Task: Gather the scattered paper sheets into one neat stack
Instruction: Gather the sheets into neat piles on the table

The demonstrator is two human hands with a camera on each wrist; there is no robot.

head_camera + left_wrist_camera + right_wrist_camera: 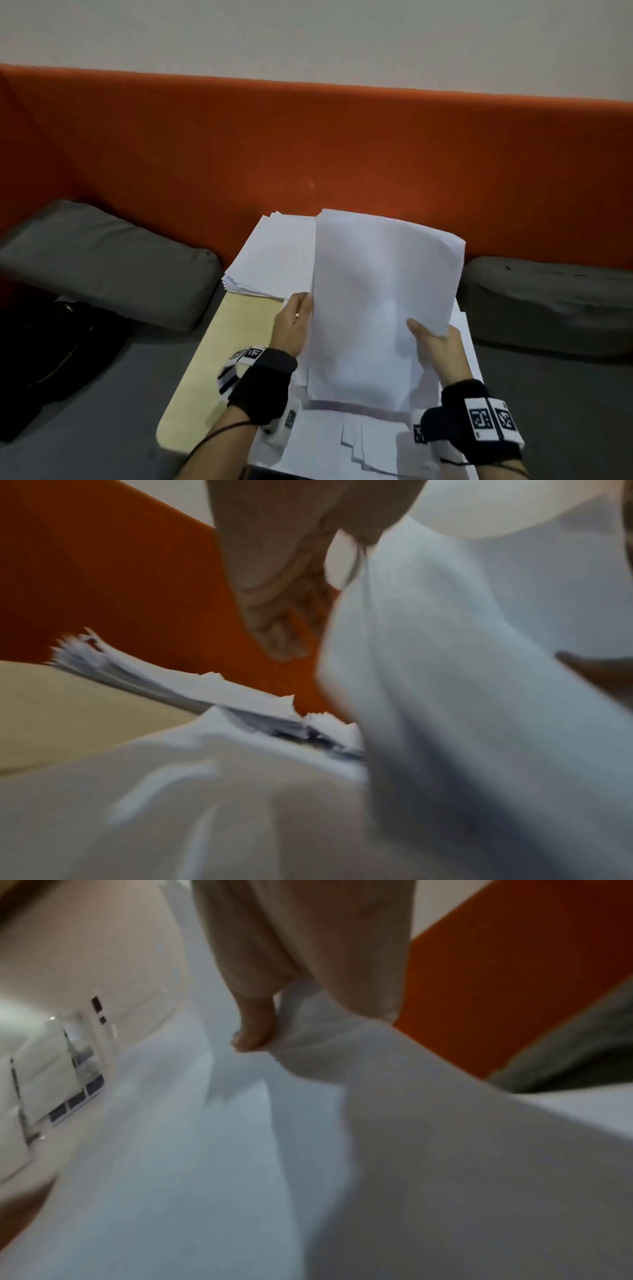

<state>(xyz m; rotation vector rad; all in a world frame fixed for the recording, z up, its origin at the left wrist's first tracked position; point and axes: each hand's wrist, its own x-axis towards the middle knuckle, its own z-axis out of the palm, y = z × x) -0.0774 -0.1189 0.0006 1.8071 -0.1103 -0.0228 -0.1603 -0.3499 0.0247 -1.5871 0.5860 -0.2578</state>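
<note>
1. Both hands — left hand (295,322), right hand (436,346) — pinched the raised sheaf (380,301) by its side edges above the table (202,359).
2. Light, floppy, slippery paper — best gripped at the edges.

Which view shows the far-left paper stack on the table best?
Head view: the far-left stack shows whole, its top face and ragged near edge, behind the left hand. Left wrist view catches only its blurred, fanned edge. Right wrist view does not show it.
</note>
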